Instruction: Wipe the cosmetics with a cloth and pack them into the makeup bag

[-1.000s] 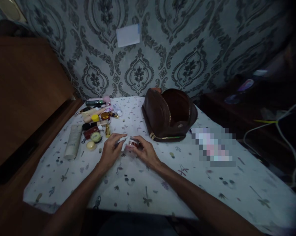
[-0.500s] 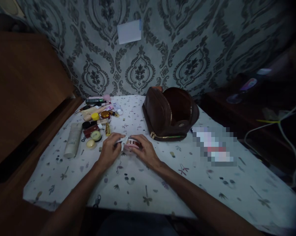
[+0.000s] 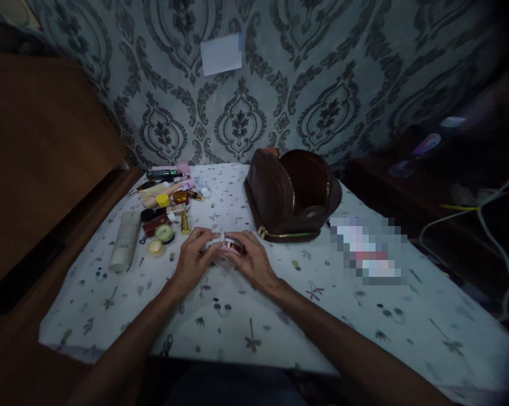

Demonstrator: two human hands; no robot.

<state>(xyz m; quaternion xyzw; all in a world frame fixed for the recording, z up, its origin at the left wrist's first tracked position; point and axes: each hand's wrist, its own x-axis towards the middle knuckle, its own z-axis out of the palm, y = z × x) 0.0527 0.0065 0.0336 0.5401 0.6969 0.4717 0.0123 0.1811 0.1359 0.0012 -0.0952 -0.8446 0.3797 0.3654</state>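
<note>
My right hand [image 3: 254, 262] is closed around a small round jar [image 3: 232, 246] with a shiny rose-gold band, held on its side just above the table. Close to the jar's left side is my left hand [image 3: 194, 256], its fingers curled and the thumb tip near the jar. Between those left fingers shows a thin white piece [image 3: 213, 241], tissue-like, mostly hidden. A brown leather bag [image 3: 271, 194] stands unzipped beyond my right hand. Left of my hands lie a yellow round pot [image 3: 156, 248], a green-topped jar [image 3: 164, 233] and a gold tube [image 3: 185, 222].
A pale squeeze tube [image 3: 125, 242] lies at the left, with several cosmetics and a yellow-capped item [image 3: 163, 200] behind. A blurred-out item [image 3: 366, 251] is on the patterned tablecloth [image 3: 254, 338] at right. White cables [image 3: 505, 254] hang beyond the right edge.
My left fingers have shifted slightly over the jar's left side, and the white piece between them shows less. The jar has tilted a little in my right hand. Everything else stays put.
</note>
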